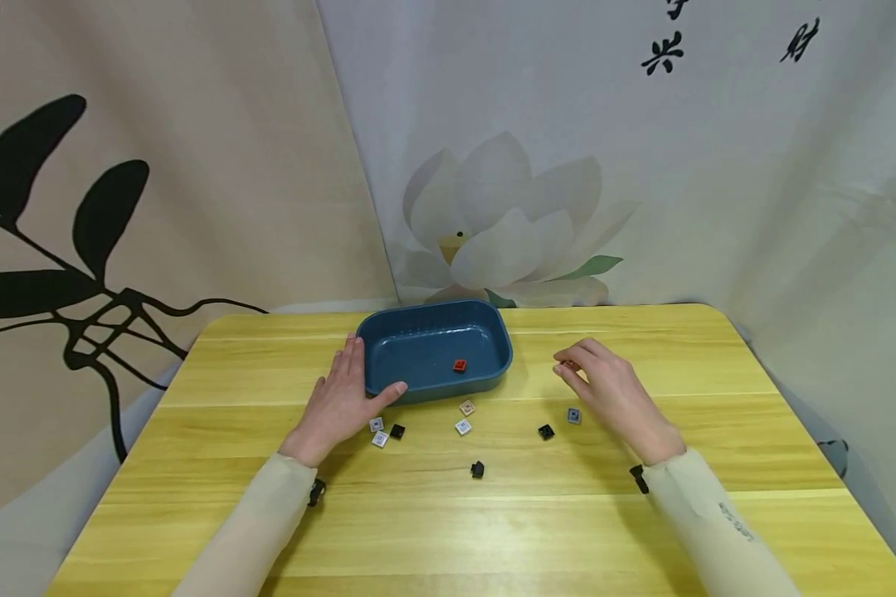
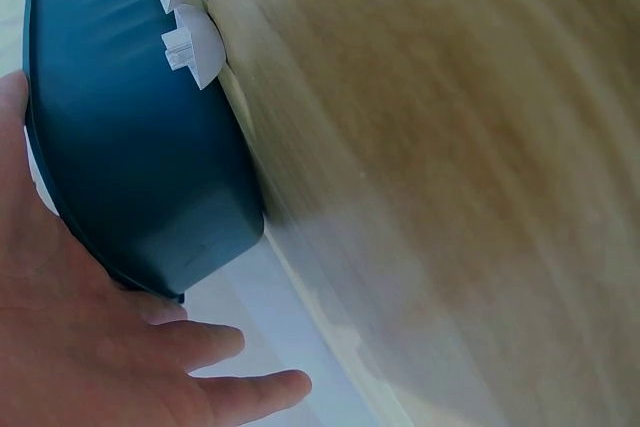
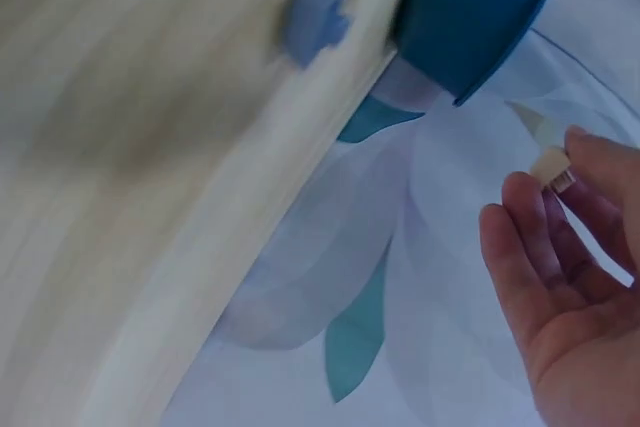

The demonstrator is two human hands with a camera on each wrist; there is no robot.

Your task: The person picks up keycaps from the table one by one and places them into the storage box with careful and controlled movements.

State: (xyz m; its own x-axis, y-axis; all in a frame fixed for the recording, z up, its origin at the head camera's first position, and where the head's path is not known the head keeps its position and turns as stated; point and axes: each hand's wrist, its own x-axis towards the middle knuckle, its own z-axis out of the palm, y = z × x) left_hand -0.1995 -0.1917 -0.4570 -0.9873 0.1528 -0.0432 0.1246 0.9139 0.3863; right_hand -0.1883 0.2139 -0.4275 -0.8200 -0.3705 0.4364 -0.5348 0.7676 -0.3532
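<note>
Between the fingertips of the right hand point(image 1: 616, 398), clear of the worktop point(image 1: 567, 531) and to the right of the tray point(image 1: 435, 386), a pale keycap point(image 3: 551, 169) is pinched. So small a piece hardly suits a whole-hand grasp, which is probably why only the tips hold it; in the right wrist view its ribbed underside shows, and other fingers curve loosely near it.

Just below that hand lies a blue keycap point(image 1: 574, 415), with a black keycap point(image 1: 546, 432) beside it; both are within easy reach of those fingers.

The tray sits near the worktop's far edge, its raised wall likely serving to stop small pieces sliding out. Inside it, toward the front right, rests a red keycap point(image 1: 459, 365). At the tray's left end, the left hand point(image 1: 336, 410) is spread wide, thumb apart along the near side and fingers along the end, holding no keycap; I judge that it steadies the tray.

Before the tray's front lie a beige keycap point(image 1: 467, 407) and a white keycap point(image 1: 463, 426); near the left thumb are a small white pair point(image 1: 380, 439) and a dark keycap point(image 1: 397, 431). In the left wrist view, white ones lie stem up, presumably resting on their tops. Nearest the person is a lone black piece point(image 1: 478, 470), its pose too small to tell.
</note>
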